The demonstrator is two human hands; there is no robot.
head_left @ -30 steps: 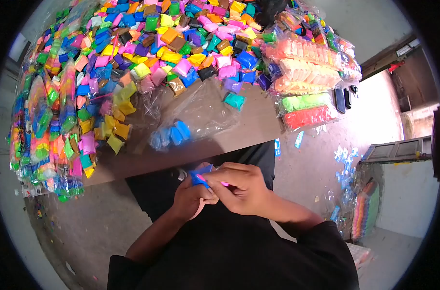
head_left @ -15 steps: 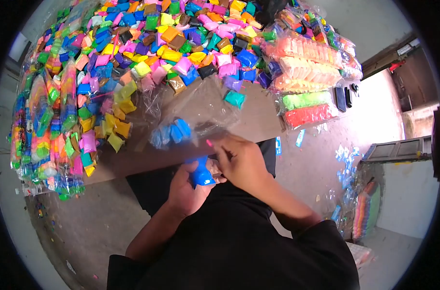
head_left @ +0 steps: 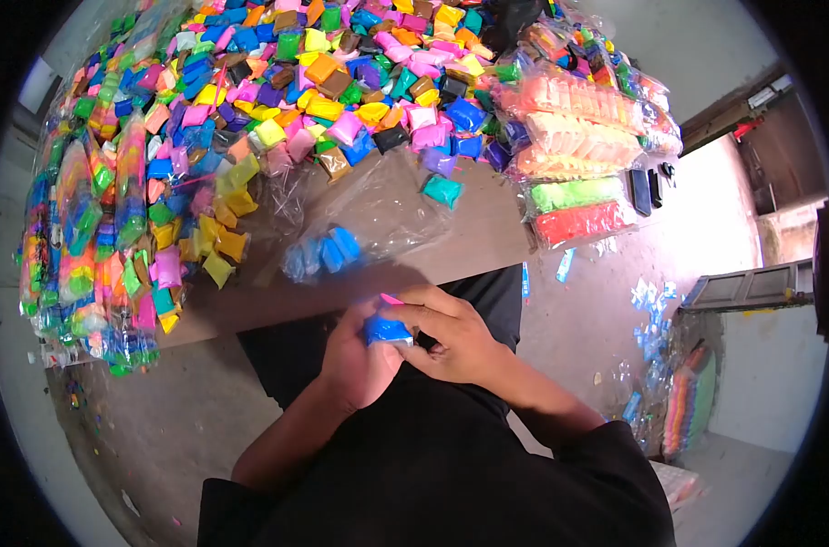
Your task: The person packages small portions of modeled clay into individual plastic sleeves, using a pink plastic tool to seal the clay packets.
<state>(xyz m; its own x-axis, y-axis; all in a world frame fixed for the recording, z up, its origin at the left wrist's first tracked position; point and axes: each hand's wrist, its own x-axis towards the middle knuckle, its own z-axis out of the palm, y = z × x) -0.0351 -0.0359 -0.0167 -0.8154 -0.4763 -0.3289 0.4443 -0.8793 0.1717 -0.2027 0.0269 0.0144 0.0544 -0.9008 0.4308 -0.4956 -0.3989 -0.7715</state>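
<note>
My left hand (head_left: 358,360) is wrapped round a soft blue packet (head_left: 389,330), which has a shiny plastic skin like the others on the table. My right hand (head_left: 455,333) closes over the packet from the right, index finger along its top and thumb low at its side. A small pink piece (head_left: 391,299) shows at my right index fingertip, right above the blue; most of it is hidden. Just beyond my hands, a clear plastic bag (head_left: 391,210) lies on the table with several blue packets (head_left: 328,251) at its near end.
A big heap of colourful packets (head_left: 341,87) covers the back of the table (head_left: 492,214). Filled clear bags (head_left: 132,182) line the left side. Bags of peach, green and red packets (head_left: 578,137) lie at the right beside a dark phone (head_left: 639,190). Wrappers (head_left: 651,319) litter the floor.
My right hand has come down toward me from above the packet and closed onto it. The pink piece moved down with it. My left hand still holds the blue packet.
</note>
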